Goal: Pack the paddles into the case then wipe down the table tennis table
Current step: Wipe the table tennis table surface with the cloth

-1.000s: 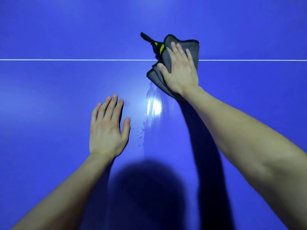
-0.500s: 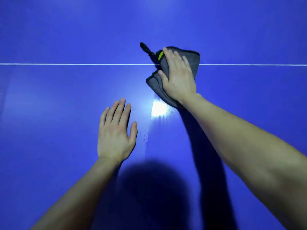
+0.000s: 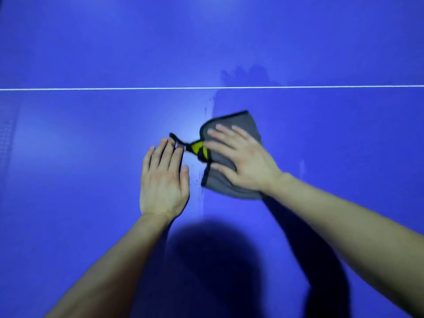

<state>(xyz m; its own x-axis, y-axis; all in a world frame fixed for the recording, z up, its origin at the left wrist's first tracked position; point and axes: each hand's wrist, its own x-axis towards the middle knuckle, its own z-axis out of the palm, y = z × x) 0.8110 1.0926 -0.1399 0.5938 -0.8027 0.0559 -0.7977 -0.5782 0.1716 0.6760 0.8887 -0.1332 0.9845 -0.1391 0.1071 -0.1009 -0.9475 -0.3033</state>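
Blue table tennis table [image 3: 91,157] fills the whole view, glossy, with a bright glare patch near the middle. Thin white line [image 3: 91,89] runs straight across from left to right in the upper part. Faint damp smear [image 3: 245,76] just beyond the line, right of centre; a thin wet streak drops from the line toward the cloth. Grey cloth [image 3: 243,121], folded, dark-edged, lies flat on the table on the near side of the line, a little right of centre. Black and yellow tag [image 3: 197,146] sticks out of its left side, ending in a thin black loop [image 3: 175,137] that reaches the left fingertips. Cloth and tag slightly blurred. Right hand [image 3: 243,161] palm down on top of the cloth, fingers straight and spread, pressing it to the table; thumb lies along the near left edge. Left hand [image 3: 163,180] flat on the bare table just left of the cloth, palm down, fingers straight and close together, thumb out to the side. Small dark specks [image 3: 195,177] between the two hands. Both forearms bare, coming in from the lower corners. Dark rounded shadow [image 3: 213,260] on the table between the arms.
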